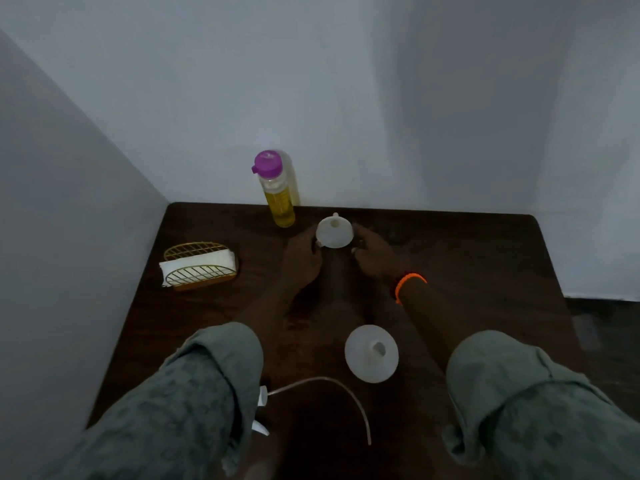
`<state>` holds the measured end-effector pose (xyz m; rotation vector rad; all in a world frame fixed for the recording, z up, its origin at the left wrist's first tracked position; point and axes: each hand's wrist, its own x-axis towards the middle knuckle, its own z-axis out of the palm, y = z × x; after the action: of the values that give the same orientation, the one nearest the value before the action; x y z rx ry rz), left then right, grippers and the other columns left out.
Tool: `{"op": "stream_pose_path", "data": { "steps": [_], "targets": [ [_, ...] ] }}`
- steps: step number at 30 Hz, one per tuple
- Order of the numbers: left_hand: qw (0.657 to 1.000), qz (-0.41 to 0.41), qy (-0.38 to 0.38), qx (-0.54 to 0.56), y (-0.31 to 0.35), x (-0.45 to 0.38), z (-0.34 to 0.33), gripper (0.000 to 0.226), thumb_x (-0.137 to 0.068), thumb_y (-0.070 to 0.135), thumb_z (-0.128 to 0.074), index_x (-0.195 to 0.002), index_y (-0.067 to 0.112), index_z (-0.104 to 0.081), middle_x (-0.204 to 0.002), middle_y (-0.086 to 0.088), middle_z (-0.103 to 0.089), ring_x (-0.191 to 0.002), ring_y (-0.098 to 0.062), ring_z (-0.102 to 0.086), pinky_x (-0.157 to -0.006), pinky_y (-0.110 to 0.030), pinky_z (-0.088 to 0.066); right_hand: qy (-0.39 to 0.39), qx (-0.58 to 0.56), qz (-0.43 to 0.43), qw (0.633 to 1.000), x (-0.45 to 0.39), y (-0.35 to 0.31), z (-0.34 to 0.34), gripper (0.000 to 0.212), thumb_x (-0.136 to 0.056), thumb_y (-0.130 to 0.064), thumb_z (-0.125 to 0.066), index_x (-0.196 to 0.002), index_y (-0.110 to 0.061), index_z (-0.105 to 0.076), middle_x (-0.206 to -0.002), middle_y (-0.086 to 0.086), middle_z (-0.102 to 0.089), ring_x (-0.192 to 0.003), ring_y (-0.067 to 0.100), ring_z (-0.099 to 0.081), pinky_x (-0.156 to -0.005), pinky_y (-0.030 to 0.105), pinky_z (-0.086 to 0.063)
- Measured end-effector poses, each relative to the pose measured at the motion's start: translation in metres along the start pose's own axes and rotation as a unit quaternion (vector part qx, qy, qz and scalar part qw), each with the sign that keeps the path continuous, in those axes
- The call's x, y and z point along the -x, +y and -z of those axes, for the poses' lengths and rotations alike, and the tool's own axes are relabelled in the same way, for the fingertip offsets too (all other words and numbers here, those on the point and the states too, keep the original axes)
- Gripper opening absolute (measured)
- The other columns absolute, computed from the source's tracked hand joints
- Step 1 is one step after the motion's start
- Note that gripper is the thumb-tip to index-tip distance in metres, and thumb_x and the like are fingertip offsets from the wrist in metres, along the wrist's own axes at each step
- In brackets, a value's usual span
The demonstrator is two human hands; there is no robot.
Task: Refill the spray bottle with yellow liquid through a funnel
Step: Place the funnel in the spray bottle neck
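Note:
A small white funnel [334, 233] sits upright at the back middle of the dark table [467, 258]. My left hand [301, 261] grips its left rim by the tab, and my right hand [372, 258] closes on its right side. What the funnel stands on is hidden by my hands and the dim light. A clear bottle of yellow liquid [278, 199] with a purple cap stands against the wall, just left of the funnel. The white spray head with its curved tube [332, 386] lies near the front edge by my left sleeve.
A larger white funnel [371, 353] lies between my forearms. A gold wire holder with white napkins [199, 268] stands at the left. Walls close off the table at the back and left. The table's right edge drops to dark floor.

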<state>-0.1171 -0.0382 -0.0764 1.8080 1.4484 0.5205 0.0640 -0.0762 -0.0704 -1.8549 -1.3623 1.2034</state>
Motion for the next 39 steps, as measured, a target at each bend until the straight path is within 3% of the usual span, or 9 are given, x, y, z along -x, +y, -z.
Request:
{"op": "stream_pose_path", "data": {
  "steps": [4, 7, 11, 15, 17, 21, 28, 33, 39],
  "targets": [
    [1.0, 0.004, -0.002, -0.002, 0.008, 0.006, 0.003, 0.045, -0.1, 0.014, -0.051, -0.145, 0.013, -0.048, -0.142, -0.009, -0.056, -0.132, -0.024, -0.051, -0.114, -0.044, -0.042, 0.029, -0.006, 0.018, 0.999, 0.012, -0.013, 0.006, 0.051, -0.089, 0.008, -0.051, -0.139, -0.006, -0.053, -0.133, 0.0, -0.057, -0.125, 0.016, -0.052, -0.108, 0.031, -0.041],
    [1.0, -0.023, 0.016, 0.005, 0.024, 0.019, 0.014, 0.042, -0.101, 0.01, -0.051, -0.143, 0.007, -0.049, -0.14, -0.014, -0.057, -0.13, -0.026, -0.053, -0.111, -0.039, -0.043, 0.079, -0.004, 0.033, 0.996, 0.024, -0.017, 0.013, 0.041, -0.091, -0.009, -0.06, -0.131, -0.01, -0.062, -0.13, 0.008, -0.066, -0.12, 0.021, -0.061, -0.105, 0.042, -0.05],
    [0.995, -0.05, 0.044, 0.068, 0.047, 0.05, 0.035, 0.035, -0.102, 0.017, -0.053, -0.135, 0.009, -0.06, -0.131, -0.008, -0.065, -0.119, -0.02, -0.061, -0.1, -0.04, -0.054, 0.172, -0.029, 0.046, 0.984, 0.06, -0.039, 0.029, 0.024, -0.09, -0.021, -0.069, -0.111, -0.013, -0.075, -0.106, 0.003, -0.076, -0.099, 0.013, -0.07, -0.09, 0.034, -0.058],
    [0.992, -0.047, 0.019, 0.119, 0.07, 0.086, 0.06, 0.029, -0.1, 0.02, -0.056, -0.126, 0.018, -0.068, -0.119, 0.002, -0.071, -0.099, -0.007, -0.068, -0.079, -0.023, -0.061, 0.184, -0.042, 0.062, 0.98, 0.11, -0.063, 0.051, 0.013, -0.089, -0.018, -0.07, -0.098, -0.011, -0.077, -0.086, 0.003, -0.076, -0.072, 0.016, -0.074, -0.063, 0.03, -0.062],
    [0.99, -0.053, 0.003, 0.128, 0.082, 0.104, 0.07, 0.027, -0.099, 0.014, -0.058, -0.124, 0.018, -0.07, -0.114, 0.004, -0.072, -0.09, -0.002, -0.069, -0.07, -0.013, -0.057, 0.18, -0.048, 0.059, 0.981, 0.134, -0.072, 0.057, 0.012, -0.089, -0.014, -0.071, -0.097, -0.007, -0.077, -0.084, 0.007, -0.075, -0.067, 0.018, -0.074, -0.057, 0.028, -0.061],
    [0.986, -0.053, -0.015, 0.159, 0.1, 0.139, 0.081, 0.024, -0.098, 0.016, -0.061, -0.12, 0.021, -0.072, -0.105, 0.008, -0.074, -0.084, -0.003, -0.072, -0.075, -0.024, -0.062, 0.167, -0.087, 0.041, 0.981, 0.181, -0.081, 0.06, 0.011, -0.088, -0.011, -0.071, -0.094, -0.003, -0.076, -0.083, 0.012, -0.075, -0.066, 0.021, -0.075, -0.058, 0.03, -0.062],
    [0.983, -0.065, -0.062, 0.159, 0.108, 0.183, 0.078, 0.025, -0.098, 0.014, -0.061, -0.118, 0.019, -0.074, -0.101, 0.003, -0.077, -0.079, -0.016, -0.075, -0.074, -0.025, -0.062, 0.162, -0.113, 0.023, 0.98, 0.237, -0.073, 0.061, 0.008, -0.088, -0.01, -0.071, -0.09, -0.004, -0.077, -0.079, 0.011, -0.076, -0.065, 0.021, -0.075, -0.057, 0.027, -0.06],
    [0.984, -0.06, -0.077, 0.152, 0.103, 0.191, 0.068, 0.024, -0.097, 0.014, -0.063, -0.117, 0.019, -0.075, -0.095, 0.001, -0.078, -0.077, -0.018, -0.075, -0.076, -0.039, -0.064, 0.17, -0.112, 0.023, 0.979, 0.249, -0.064, 0.059, 0.009, -0.087, -0.011, -0.072, -0.091, -0.005, -0.077, -0.081, 0.01, -0.076, -0.067, 0.021, -0.075, -0.063, 0.035, -0.063],
    [0.985, -0.075, -0.069, 0.14, 0.095, 0.194, 0.062, 0.023, -0.096, 0.012, -0.064, -0.116, 0.018, -0.075, -0.086, -0.002, -0.078, -0.072, -0.018, -0.074, -0.072, -0.034, -0.063, 0.176, -0.095, 0.015, 0.98, 0.249, -0.052, 0.05, 0.01, -0.088, -0.013, -0.072, -0.093, -0.006, -0.077, -0.083, 0.009, -0.076, -0.068, 0.019, -0.075, -0.062, 0.032, -0.063]
  ]
}}
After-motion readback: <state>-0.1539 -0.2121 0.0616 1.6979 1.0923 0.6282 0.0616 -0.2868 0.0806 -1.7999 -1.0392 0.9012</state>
